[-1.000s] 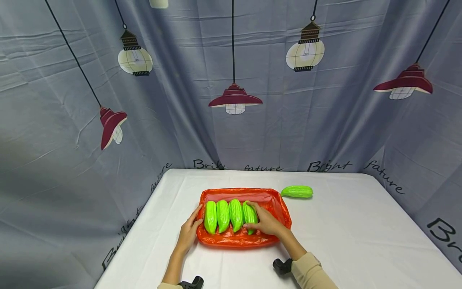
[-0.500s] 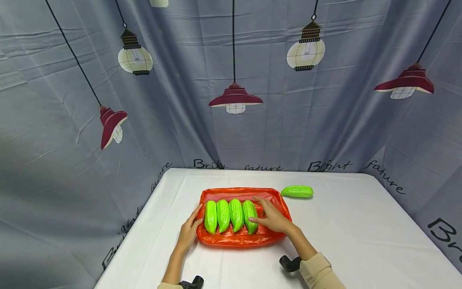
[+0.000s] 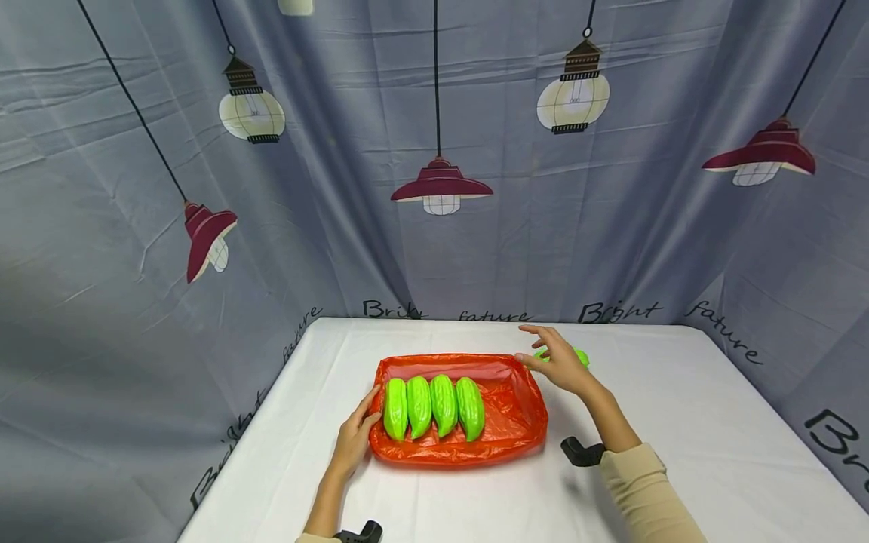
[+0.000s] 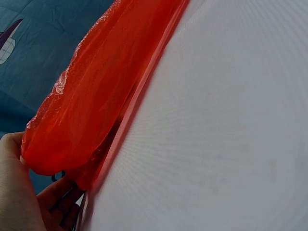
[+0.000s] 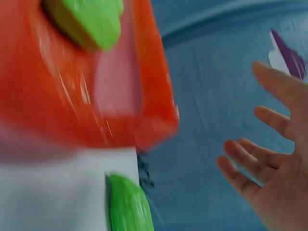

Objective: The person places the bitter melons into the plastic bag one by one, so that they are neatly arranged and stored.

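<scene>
Several bright green bitter melons lie side by side in a red, film-covered tray, grouped toward its left. At the tray's left edge, my left hand grips the rim; the left wrist view shows fingers on both sides of the red wall. My right hand is above the tray's back right corner, fingers spread, holding nothing. Partly hidden behind that hand is another bitter melon on the table, outside the tray. The right wrist view shows this outer melon apart from the fingers.
The tray stands on a white-covered table. Behind and beside the table hangs a grey-blue curtain printed with lamps and lettering. Each wrist carries a black camera mount, such as the right mount.
My right hand has let go of the rightmost melon in the tray and moved right and back, over to the loose melon. The left hand has stayed at the tray's edge.
</scene>
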The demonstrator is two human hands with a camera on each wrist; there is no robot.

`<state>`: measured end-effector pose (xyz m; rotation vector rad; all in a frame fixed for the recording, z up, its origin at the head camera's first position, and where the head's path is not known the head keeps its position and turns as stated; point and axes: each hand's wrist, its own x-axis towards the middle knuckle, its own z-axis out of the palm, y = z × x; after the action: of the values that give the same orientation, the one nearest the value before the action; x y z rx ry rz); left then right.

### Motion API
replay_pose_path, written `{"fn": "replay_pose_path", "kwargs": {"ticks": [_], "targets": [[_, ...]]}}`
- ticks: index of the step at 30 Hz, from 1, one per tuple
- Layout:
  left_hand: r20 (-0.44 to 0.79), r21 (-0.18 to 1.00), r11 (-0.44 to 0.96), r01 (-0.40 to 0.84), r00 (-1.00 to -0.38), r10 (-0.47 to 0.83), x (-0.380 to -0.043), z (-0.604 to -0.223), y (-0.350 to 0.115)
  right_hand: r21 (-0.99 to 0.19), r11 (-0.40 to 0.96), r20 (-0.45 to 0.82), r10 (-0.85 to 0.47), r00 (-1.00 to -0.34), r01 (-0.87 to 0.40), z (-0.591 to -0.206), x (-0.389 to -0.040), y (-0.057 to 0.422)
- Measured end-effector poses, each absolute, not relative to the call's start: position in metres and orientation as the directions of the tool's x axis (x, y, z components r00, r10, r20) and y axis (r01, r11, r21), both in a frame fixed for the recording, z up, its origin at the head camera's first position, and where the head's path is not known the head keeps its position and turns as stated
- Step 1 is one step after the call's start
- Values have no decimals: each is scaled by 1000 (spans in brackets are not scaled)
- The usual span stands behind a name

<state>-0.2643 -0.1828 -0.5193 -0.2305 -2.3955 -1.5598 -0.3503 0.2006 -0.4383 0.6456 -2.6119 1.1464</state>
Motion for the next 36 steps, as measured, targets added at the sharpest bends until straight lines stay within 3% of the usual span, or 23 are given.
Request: {"fn": "replay_pose_path", "kwargs": {"ticks": [12,23,36], "targets": [[294,876,402,265,-956,-10,-264,-520,-183,-512,747,350,-270,-897,-424,-461,-385,259],[297,873,406,269,-955,-6,-265,-521,-183,-506,755,259,-327,-909,-416,-492,-407,288],[284,873,417,253,-959,-13,-265,-521,-182,-545,724,151,-412,-899,-423,-502,-416,296]]}}
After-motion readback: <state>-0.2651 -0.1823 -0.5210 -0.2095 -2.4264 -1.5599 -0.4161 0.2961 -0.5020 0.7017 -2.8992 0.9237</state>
